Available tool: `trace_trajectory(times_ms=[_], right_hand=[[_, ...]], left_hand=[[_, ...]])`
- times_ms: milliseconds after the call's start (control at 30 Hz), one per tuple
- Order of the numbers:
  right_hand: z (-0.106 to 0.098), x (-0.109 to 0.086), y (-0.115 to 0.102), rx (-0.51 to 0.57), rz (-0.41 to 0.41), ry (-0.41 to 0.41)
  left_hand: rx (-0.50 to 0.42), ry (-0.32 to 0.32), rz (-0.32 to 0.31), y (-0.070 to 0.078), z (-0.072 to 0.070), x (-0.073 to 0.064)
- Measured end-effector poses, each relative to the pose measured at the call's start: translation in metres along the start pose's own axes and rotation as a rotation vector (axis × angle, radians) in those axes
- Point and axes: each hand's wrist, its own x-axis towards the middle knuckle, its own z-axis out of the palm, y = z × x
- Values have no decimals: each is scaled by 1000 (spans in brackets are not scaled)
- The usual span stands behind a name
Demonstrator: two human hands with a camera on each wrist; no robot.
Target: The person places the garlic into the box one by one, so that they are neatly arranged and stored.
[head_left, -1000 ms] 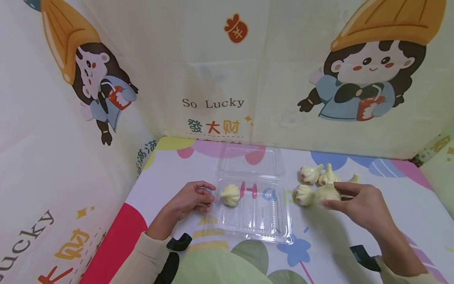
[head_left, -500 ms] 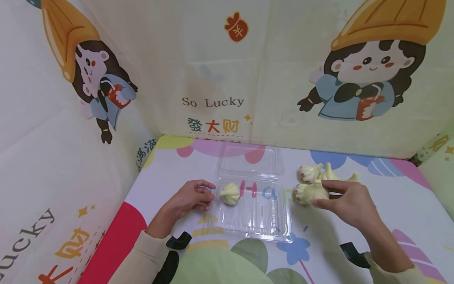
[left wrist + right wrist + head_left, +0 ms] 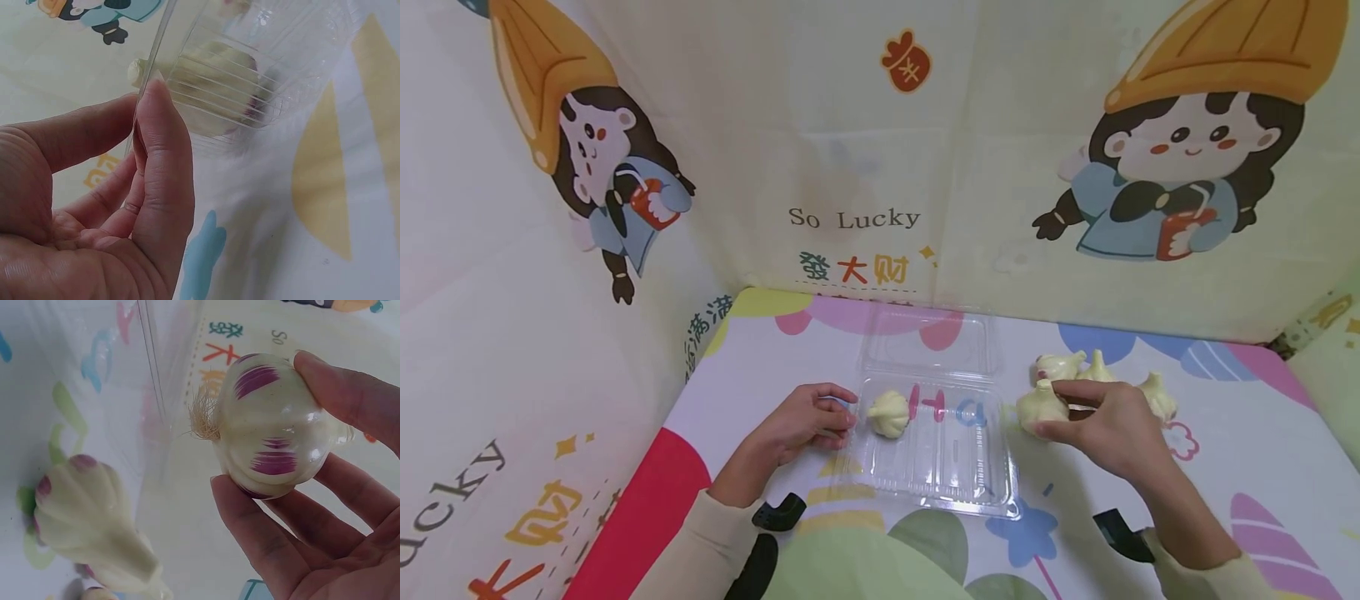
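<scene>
My right hand (image 3: 1108, 425) holds a garlic bulb (image 3: 1041, 408) between thumb and fingers, to the right of a clear plastic box (image 3: 955, 475). In the right wrist view this garlic bulb (image 3: 272, 428) is glossy white with purple streaks and a tuft of dry roots. My left hand (image 3: 805, 421) pinches the box's left rim, thumb against index finger; the rim (image 3: 156, 47) shows between them in the left wrist view. Inside the box, at its left side, lies another garlic bulb (image 3: 889, 414). The box's lid (image 3: 928, 346) is folded back away from me.
Behind the right hand, more bulbs rest on the patterned tabletop: a garlic bulb (image 3: 1058, 367) lying on its side, a garlic bulb (image 3: 1097, 367) with its stem up, and a garlic bulb (image 3: 1158, 397) farther right. A printed cloth wall (image 3: 970, 167) rises behind the table.
My right hand has moved left with its garlic bulb, now in front of the spot where a front bulb showed. The bulb at the far right has come into view. The left hand stays at the rim.
</scene>
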Motion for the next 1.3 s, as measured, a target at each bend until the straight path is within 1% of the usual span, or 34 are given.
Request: trace_trajectory(times_ms=[233, 400, 600, 933, 1133, 1300], right_hand=[[8, 4, -10, 31, -28, -27], [11, 8, -11, 43, -35, -35], [17, 11, -12, 79, -38, -65], [30, 17, -19, 63, -58, -91], [34, 18, -21, 65, -110, -89], [38, 18, -24, 73, -101, -98]], left_hand=[[2, 5, -4, 1, 0, 0], [4, 4, -4, 2, 0, 0], [1, -1, -8, 2, -1, 0], [-7, -6, -1, -2, -1, 2], [-6, -11, 2, -1, 0, 1], [-3, -10, 3, 0, 0, 0]])
